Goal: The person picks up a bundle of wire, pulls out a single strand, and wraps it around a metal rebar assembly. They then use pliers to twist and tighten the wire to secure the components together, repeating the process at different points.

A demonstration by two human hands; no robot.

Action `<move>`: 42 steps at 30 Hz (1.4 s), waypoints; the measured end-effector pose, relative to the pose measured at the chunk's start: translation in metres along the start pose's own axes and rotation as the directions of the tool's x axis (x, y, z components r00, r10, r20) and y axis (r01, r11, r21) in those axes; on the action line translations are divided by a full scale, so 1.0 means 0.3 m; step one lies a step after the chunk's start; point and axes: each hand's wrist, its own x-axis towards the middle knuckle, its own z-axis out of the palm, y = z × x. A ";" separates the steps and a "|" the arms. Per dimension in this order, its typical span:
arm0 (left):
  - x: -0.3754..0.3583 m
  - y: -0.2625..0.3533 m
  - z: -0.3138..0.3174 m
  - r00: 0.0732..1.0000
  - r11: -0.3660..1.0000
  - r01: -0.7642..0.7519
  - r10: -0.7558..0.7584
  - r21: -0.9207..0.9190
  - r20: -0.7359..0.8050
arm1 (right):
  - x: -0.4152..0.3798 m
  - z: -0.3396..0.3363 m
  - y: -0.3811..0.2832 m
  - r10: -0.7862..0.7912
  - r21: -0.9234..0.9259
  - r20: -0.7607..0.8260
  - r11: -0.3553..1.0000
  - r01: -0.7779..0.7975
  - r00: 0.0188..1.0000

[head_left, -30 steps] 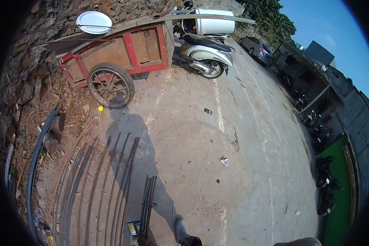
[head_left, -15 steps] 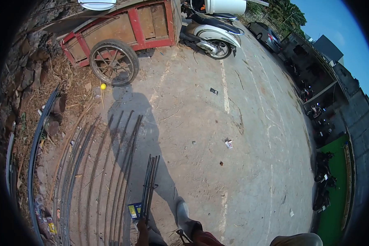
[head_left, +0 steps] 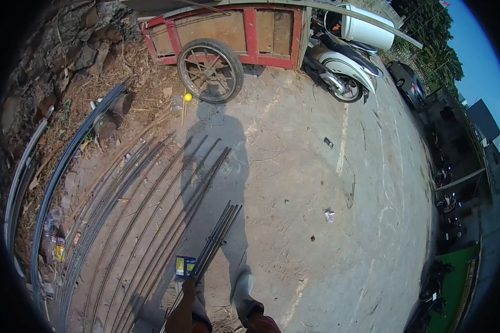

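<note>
A bundle of steel rods (head_left: pixel 216 236) with a short cross-piece tied near its far end extends forward from the lower middle of the view. My left hand (head_left: pixel 189 286) is closed around its near part, the forearm coming up from the bottom edge. Just beyond that hand, a blue and yellow packet (head_left: pixel 185 266) lies on the ground, touching or very close to the rods. Left of the bundle, several long, thin steel rods (head_left: pixel 166 205) are spread side by side on the concrete. My right hand is out of view.
A red-framed wooden cart (head_left: pixel 205 34) with a spoked wheel (head_left: pixel 210 71) stands ahead. Beside it is a parked scooter (head_left: pixel 344 72) with a white drum (head_left: pixel 369 30) above it. A yellow ball (head_left: pixel 188 97) lies near the wheel. Curved dark pipes (head_left: pixel 66 147) and stones line the left.
The view has swung left, so the cart, scooter and rods appear farther right. The bundle leans more to the right in view, still in my left hand. A dark tool near my leg has left the view.
</note>
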 end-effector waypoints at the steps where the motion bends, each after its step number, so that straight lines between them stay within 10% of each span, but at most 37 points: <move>1: 0.051 0.067 0.077 0.999 0.999 -0.044 0.044 0.014 0.010 | 0.011 -0.011 0.005 0.001 -0.011 -0.003 1.000 -0.001 1.000; 10: 0.124 0.034 0.064 0.995 0.990 0.100 -0.098 -0.100 0.030 | 0.054 -0.046 -0.014 -0.030 0.029 0.043 0.999 0.029 0.999; 14: 0.381 -0.152 0.037 0.964 0.885 -0.215 0.259 0.414 -0.055 | 0.065 -0.067 0.004 -0.027 0.054 0.063 0.998 0.023 0.998; 18: 0.192 -0.022 0.102 0.970 0.991 0.120 -0.104 0.062 -0.218 | 0.068 -0.079 0.027 -0.021 0.075 0.084 0.997 0.015 0.996; 31: 0.108 0.032 0.090 0.987 0.984 -0.161 0.162 0.071 -0.014 | -0.063 0.060 0.042 -0.076 0.107 0.166 0.993 0.058 0.983; 36: -0.054 0.151 0.058 0.975 0.881 -0.219 0.211 0.420 0.065 | -0.131 0.186 -0.027 0.054 -0.161 0.185 0.987 -0.024 0.981; 42: -0.032 0.188 0.057 0.995 0.929 -0.102 0.089 0.357 0.051 | 0.069 0.424 0.200 -0.017 -0.554 0.073 0.831 0.054 0.997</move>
